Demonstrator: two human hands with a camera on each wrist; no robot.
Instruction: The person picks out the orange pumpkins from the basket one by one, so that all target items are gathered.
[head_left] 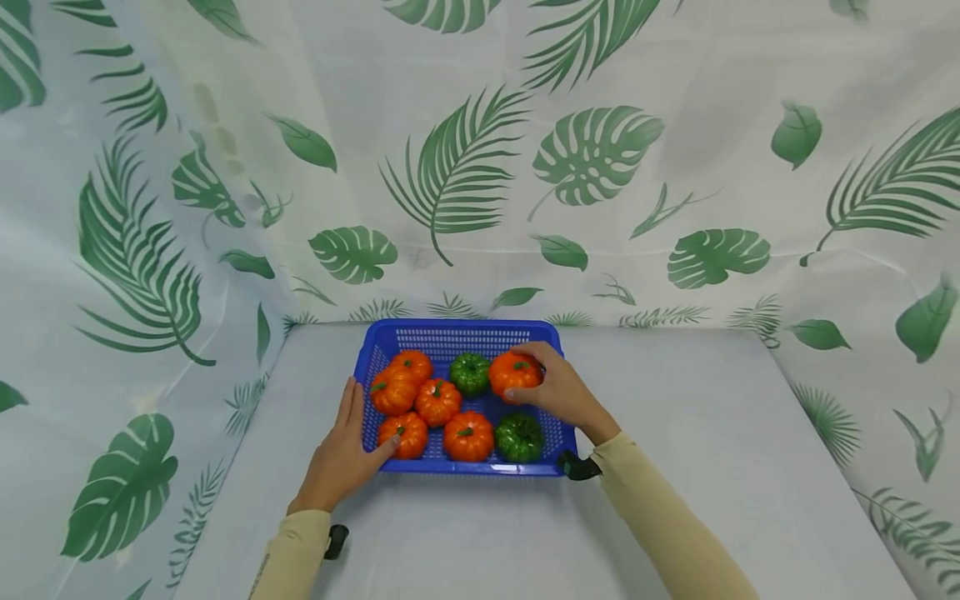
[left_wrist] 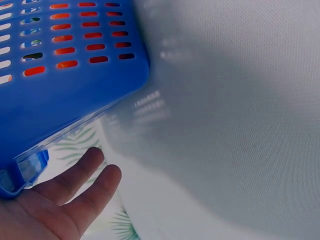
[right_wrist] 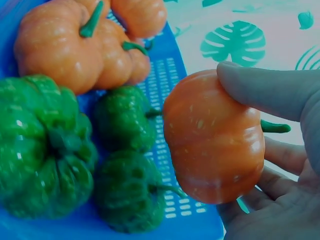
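A blue plastic basket (head_left: 465,468) holds several small orange pumpkins (head_left: 438,402) and green pumpkins (head_left: 520,437). My right hand (head_left: 561,387) grips an orange pumpkin (right_wrist: 215,137) between thumb and fingers at the basket's right side. In the right wrist view it is off the basket floor, its green stem toward my palm. Two smaller green pumpkins (right_wrist: 129,192) sit beside it there; the head view shows only one of them. At the basket's left side is my left hand (head_left: 341,458), fingers (left_wrist: 92,197) straight along the outer wall, thumb over the rim by an orange pumpkin (head_left: 403,435).
The basket stands on a white table (head_left: 675,417) near its back edge. A white sheet printed with green leaves (head_left: 465,183) hangs behind and along both sides. A dark band (head_left: 337,542) is on my left wrist, another dark piece (head_left: 579,465) on the right.
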